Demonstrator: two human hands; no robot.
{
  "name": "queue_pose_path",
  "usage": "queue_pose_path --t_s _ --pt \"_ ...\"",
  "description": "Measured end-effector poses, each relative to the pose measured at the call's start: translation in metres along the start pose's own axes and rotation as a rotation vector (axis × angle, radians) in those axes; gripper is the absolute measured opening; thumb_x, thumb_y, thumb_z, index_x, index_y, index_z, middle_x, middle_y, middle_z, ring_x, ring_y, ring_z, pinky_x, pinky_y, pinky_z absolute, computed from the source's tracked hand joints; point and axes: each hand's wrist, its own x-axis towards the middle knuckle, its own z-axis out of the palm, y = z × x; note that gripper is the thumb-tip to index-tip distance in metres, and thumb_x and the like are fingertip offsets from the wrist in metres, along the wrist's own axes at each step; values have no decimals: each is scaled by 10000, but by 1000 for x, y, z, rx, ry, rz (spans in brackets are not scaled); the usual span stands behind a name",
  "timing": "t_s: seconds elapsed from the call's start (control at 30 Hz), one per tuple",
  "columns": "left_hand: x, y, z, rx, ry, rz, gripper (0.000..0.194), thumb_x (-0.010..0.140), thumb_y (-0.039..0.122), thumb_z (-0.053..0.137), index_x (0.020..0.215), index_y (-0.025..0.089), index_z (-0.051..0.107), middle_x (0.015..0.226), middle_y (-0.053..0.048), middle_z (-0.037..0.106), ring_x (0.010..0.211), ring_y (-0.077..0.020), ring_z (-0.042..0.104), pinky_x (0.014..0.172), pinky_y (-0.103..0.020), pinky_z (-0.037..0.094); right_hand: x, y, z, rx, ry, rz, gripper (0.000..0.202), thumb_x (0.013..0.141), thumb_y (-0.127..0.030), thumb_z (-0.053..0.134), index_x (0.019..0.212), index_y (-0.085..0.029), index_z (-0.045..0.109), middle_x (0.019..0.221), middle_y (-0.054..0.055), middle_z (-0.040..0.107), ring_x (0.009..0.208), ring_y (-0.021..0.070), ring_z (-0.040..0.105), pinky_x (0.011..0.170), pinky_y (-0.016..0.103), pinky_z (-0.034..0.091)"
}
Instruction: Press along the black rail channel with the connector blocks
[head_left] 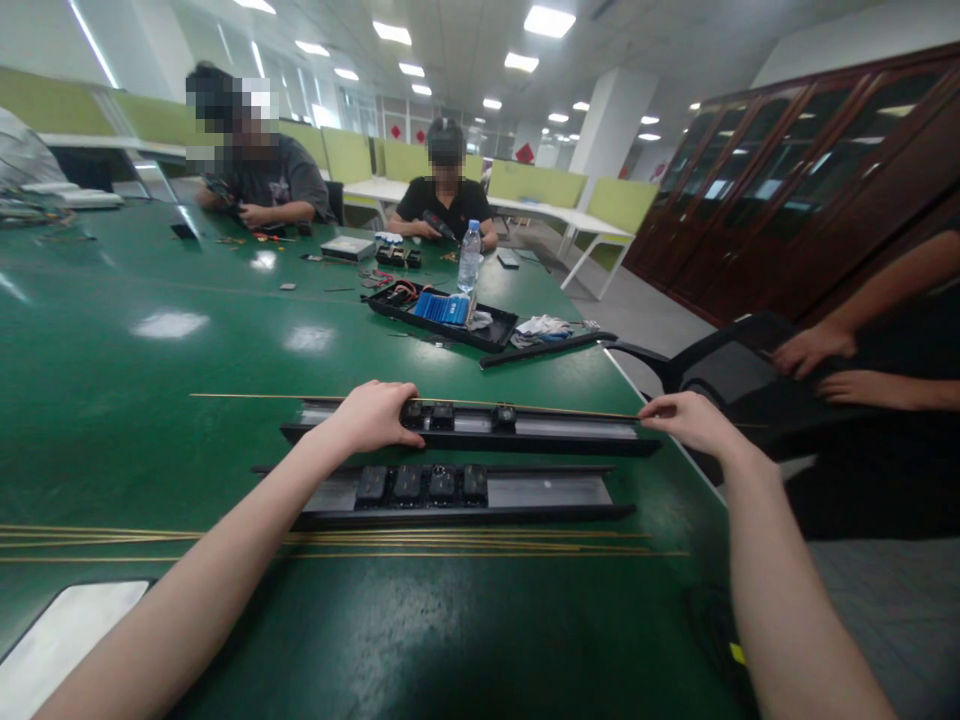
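Note:
Two long black channels with pale metal floors lie crosswise on the green table. My left hand (381, 416) grips the far channel (577, 428) near its left part, fingers over the back wall and thumb at the front. A thin brass-coloured rod (247, 396) runs along that channel's back edge. At its right end my right hand (686, 418) pinches the rod. Small black blocks (442, 415) sit inside the far channel, one (505, 418) apart from the others. Several black blocks (444, 484) stand in a row in the near channel (547, 490).
Several thin rods (480, 541) lie before the channels. Beyond are a black tray (491, 325) with a blue item, a bottle (469, 257) and a black strip (547, 350). Two people sit across the table (90, 330); another person's hands (817, 350) rest at a chair, right.

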Motion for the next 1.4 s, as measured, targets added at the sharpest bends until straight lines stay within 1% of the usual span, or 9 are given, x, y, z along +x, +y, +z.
queue_pose_path --t_s 0.17,0.37,0.53,0.87,1.0,1.2,1.4 --pt "-1 0 0 2 3 4 681 666 680 728 1146 206 636 1105 -117 749 995 -347 695 814 -387 500 0 8 1 2 26 6 277 691 -448 697 809 -219 798 727 40 751 661 201 671 604 282 490" --pt "0 1 0 9 3 11 672 674 681 725 1141 205 636 1097 -110 753 990 -343 700 809 -385 501 0 18 0 5 6 17 277 713 -450 690 837 -224 793 806 49 771 725 220 692 666 302 511" --pt "-1 3 -3 10 -10 3 665 677 666 729 1145 203 633 1113 -112 751 1004 -341 698 828 -385 499 -2 16 -3 -10 -9 53 268 718 -446 684 834 -228 789 840 49 776 770 232 695 719 319 511" --pt "-2 4 -6 -8 -24 -11 655 674 663 726 1149 222 632 1140 -106 745 1026 -337 691 859 -385 497 -7 13 -8 -7 -21 104 275 728 -435 687 861 -217 789 906 73 785 843 250 694 759 326 494" --pt "-2 3 -5 1 -19 -6 665 679 676 714 1154 219 629 1130 -108 746 1023 -336 691 849 -382 497 -6 17 -7 -43 -9 158 284 726 -456 686 868 -233 789 911 60 785 845 244 692 738 314 488" --pt "-2 2 -3 4 -6 5 679 678 686 714 1152 207 631 1126 -113 745 1011 -334 693 843 -378 495 -6 21 -5 -66 -7 171 318 726 -476 676 884 -225 789 926 70 786 841 242 694 728 318 483" --pt "-1 2 -2 -14 -20 -11 679 669 698 710 1155 231 625 1128 -105 745 1025 -333 689 853 -376 495 -6 26 -4 -68 23 141 312 721 -484 676 870 -237 794 925 69 788 838 254 695 734 335 484"
